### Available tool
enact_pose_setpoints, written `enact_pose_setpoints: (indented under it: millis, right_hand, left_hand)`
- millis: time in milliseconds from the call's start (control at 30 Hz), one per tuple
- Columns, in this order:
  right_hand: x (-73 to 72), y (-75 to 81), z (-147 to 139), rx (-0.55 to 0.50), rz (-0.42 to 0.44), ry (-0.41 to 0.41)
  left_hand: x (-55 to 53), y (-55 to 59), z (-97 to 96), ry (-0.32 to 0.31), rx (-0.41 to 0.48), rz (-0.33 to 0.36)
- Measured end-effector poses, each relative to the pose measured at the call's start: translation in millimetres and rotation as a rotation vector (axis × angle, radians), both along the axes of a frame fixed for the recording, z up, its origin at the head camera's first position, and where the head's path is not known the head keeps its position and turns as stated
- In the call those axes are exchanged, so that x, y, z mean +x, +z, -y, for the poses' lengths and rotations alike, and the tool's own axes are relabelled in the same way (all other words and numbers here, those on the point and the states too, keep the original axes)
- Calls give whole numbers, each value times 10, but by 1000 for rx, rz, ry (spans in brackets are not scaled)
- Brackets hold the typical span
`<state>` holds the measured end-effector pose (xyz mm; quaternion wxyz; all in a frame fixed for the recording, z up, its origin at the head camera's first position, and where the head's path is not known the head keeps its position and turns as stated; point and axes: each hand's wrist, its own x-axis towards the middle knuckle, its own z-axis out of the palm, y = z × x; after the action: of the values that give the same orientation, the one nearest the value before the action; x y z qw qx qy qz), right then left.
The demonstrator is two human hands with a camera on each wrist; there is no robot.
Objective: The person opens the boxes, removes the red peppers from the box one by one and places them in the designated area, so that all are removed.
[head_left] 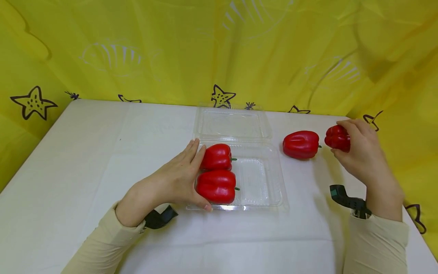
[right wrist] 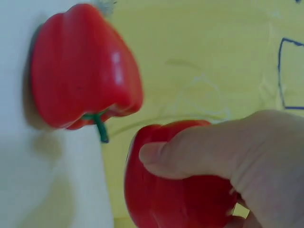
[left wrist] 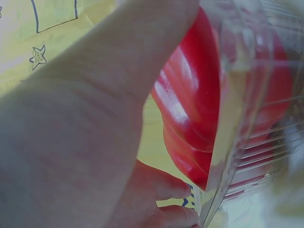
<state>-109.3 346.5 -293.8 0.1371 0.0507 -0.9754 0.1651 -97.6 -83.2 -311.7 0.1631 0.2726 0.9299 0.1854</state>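
On the white table [head_left: 78, 171], your clear container [head_left: 251, 179] lies open, its right side bare. Your left hand [head_left: 176, 179] spreads along the container's left edge, fingers extended and thumb by the near corner. Your right hand [head_left: 366, 150], well apart to the right, grips the held pepper [head_left: 337, 137] between thumb and fingers; it is much the nearer hand to the loose pepper [head_left: 300, 145]. That loose one sits between the held pepper and the container, long axis running left to right. The two packed peppers [head_left: 216, 186] lie one behind the other at the container's left, stems rightward. The held pepper's stem doesn't show, so you can't tell its long axis.
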Motion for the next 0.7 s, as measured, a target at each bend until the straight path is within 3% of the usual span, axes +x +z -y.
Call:
enact_pose_setpoints:
  millis: [500, 700]
  right_hand:
    - [-113, -201, -150, 11, 18, 41]
    - [-136, -268, -188, 16, 64, 27]
  left_hand:
    - [-1, -5, 7, -3, 6, -4]
    - [5, -6, 1, 4, 2, 8]
